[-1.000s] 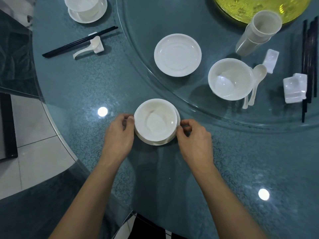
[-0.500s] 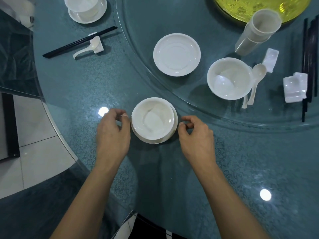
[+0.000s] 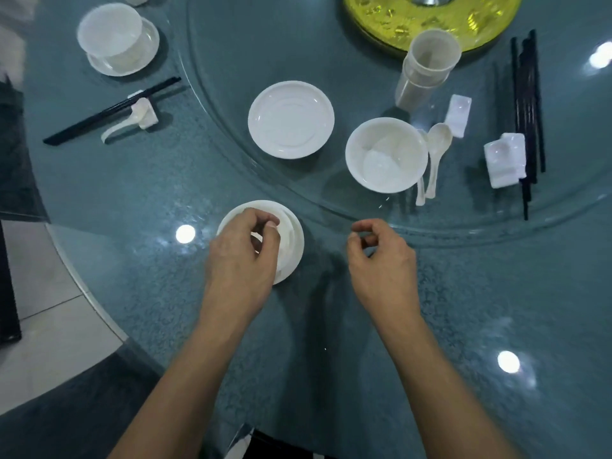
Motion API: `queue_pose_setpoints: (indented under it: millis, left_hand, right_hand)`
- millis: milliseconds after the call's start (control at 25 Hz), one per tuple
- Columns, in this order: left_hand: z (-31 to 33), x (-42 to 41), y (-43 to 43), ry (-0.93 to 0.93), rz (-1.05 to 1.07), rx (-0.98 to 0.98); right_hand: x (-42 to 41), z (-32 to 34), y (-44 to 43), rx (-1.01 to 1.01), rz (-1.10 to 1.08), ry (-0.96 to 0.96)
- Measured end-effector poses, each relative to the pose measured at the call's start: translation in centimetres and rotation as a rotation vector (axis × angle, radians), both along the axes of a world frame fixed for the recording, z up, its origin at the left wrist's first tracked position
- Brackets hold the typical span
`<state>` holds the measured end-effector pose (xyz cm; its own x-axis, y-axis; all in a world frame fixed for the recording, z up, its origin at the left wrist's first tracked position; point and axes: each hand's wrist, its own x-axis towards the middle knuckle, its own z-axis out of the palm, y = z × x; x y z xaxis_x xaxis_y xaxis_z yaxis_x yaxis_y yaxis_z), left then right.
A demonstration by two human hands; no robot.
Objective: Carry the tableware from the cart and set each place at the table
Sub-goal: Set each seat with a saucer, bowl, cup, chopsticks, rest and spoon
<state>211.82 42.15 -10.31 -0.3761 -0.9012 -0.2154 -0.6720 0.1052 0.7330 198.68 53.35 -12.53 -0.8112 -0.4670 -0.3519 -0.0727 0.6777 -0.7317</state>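
A white bowl [image 3: 287, 226] sits on a white saucer [image 3: 295, 251] on the teal glass table [image 3: 331, 326] in front of me. My left hand [image 3: 241, 260] hovers over the bowl with its fingers loosely curled and hides most of it; nothing shows in its grip. My right hand [image 3: 384, 266] is off to the right of the saucer, apart from it, fingers loosely curled and holding nothing.
On the glass turntable [image 3: 231, 154] stand a white plate [image 3: 290, 119], another bowl [image 3: 385, 155], spoons [image 3: 437, 150], stacked cups [image 3: 427, 67], chopstick rests [image 3: 505, 159] and black chopsticks [image 3: 528, 111]. A set place [image 3: 116, 38] lies far left. The table's edge curves at lower left.
Both hands have let go of the saucer's sides. The left hand has moved over the bowl and the right hand has drawn away to the right. The view has shifted closer.
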Motion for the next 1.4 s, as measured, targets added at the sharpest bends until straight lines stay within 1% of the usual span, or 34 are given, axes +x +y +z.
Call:
queue_pose_setpoints:
  millis: [360,560,960,1400]
  left_hand:
    - [0.3,-6.2,3.6,-0.022,-0.219,-0.027]
    - [0.5,-9.7,5.5,0.006,-0.316,0.008]
    - [-0.4,-15.4,7.7,0.007,-0.409,0.054]
    - [-0.9,-16.9,8.1,-0.059,-0.452,0.059]
  right_hand:
    - [-4.5,0.2,5.1,-0.011,-0.172,0.017]
    - [-7.8,0.2,7.5,0.010,-0.254,0.048]
    - [-14.4,0.3,8.8,0.013,-0.401,0.128]
    - [-18.7,-0.4,7.0,-0.009,-0.354,0.176]
